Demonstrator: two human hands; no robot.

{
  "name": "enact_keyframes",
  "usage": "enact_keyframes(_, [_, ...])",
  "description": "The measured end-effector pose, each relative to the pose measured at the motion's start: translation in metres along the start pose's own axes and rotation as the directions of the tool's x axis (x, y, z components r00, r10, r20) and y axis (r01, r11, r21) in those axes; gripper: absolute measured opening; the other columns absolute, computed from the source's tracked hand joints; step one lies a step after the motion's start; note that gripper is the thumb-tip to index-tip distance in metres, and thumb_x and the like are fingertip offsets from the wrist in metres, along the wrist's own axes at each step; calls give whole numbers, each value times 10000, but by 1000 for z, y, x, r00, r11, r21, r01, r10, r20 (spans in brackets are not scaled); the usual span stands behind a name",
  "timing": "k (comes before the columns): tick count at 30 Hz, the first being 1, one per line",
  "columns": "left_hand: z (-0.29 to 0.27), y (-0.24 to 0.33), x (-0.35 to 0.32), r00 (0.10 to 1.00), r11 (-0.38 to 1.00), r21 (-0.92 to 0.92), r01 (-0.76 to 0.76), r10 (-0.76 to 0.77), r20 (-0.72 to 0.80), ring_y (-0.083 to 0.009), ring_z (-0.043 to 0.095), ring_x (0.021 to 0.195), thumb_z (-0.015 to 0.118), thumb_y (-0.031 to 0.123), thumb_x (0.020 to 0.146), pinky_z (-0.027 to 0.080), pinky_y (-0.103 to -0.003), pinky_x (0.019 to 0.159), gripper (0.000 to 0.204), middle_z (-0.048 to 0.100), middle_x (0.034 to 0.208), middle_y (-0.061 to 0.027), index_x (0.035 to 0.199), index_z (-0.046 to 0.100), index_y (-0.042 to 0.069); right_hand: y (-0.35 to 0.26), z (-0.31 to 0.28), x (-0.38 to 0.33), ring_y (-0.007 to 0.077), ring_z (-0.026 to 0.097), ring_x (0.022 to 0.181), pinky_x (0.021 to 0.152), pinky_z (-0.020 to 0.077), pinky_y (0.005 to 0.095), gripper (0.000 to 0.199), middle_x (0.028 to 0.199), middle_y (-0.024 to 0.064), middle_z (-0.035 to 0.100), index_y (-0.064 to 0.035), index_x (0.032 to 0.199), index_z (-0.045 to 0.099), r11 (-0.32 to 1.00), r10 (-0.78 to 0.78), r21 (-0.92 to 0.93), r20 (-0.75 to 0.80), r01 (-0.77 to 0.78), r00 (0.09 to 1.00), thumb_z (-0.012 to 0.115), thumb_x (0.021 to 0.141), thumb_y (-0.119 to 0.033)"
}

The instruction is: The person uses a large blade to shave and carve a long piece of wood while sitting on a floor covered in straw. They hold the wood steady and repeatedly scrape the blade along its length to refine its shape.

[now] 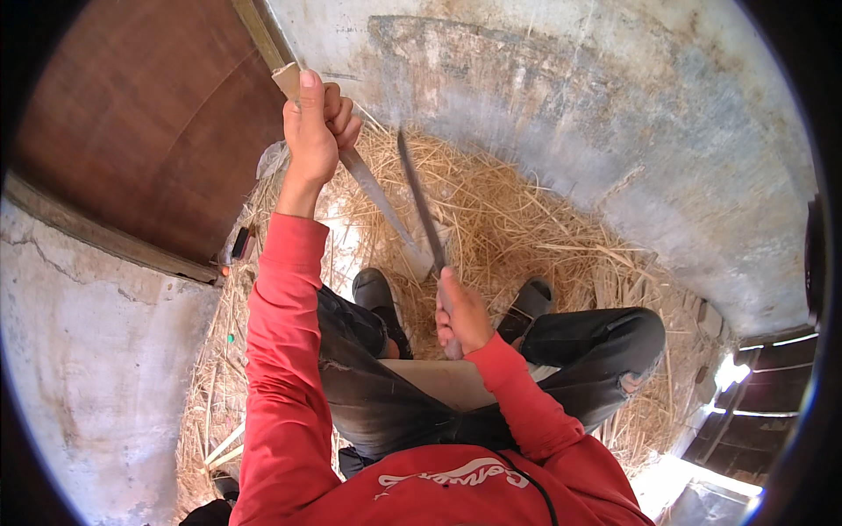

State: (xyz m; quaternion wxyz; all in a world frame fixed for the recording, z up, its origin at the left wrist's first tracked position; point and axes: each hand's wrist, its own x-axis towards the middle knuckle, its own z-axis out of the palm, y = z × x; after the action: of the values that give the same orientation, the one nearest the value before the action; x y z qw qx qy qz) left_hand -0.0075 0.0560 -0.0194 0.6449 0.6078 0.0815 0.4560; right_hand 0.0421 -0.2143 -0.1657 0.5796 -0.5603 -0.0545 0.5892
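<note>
My left hand (pixel 320 127), raised at the upper left, is closed around a long flat wooden strip (pixel 379 195). The strip's pale, rough end pokes out above my thumb, while its greyish length slants down to the right. Its lower end comes down by a pale block (pixel 417 261) on the straw; whether they touch I cannot tell. In front of my lap, my right hand (pixel 463 314) grips the handle of a long knife (pixel 419 202). The knife's dark, narrow blade points up and away, apart from the strip. Most of the handle is hidden in my fist.
Loose straw (pixel 491 202) covers the ground around my shoes. A stained wall (pixel 596 105) curves along the far and right sides. At upper left is a brown panel (pixel 158 123). Pale sticks (pixel 226 447) lie at lower left. A pale board (pixel 443 383) shows between my legs.
</note>
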Motion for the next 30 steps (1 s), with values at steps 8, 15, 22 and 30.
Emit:
enact_keyframes(8, [13,1,3,1000,1000,-27,12,-12,5,-68,166,468,418,571,1029,158,-254,422,621,198,543,57,608,233,154,85,-9,37,142,445,475,458,391,307,494,572,18,435,-55,820,511,738,-669,-96,30,668,743,517,988,-520])
enact_keyframes(15, [3,-1,2,999,998,44,35,-35,6,-81,143,455,419,710,958,131,-277,428,680,169,527,54,605,194,174,150,-66,56,135,394,435,429,389,337,560,583,-4,404,-109,859,483,904,370,330,-280,-273,886,531,925,-662])
enact_keyframes(22, [-15,-2,7,990,992,-36,121,-117,83,-75,136,470,380,718,964,128,-274,439,666,179,540,63,609,216,180,-21,-14,12,139,436,412,426,398,326,581,541,15,417,-71,756,492,923,-350,138,-83,359,933,478,978,-608])
enact_keyframes(30, [-6,-1,7,892,932,-229,280,-164,422,-73,162,475,364,697,979,162,-250,440,663,193,547,65,595,229,174,86,-36,20,142,401,405,416,384,303,577,566,18,411,-79,767,462,991,96,-84,-52,-100,994,460,984,-613])
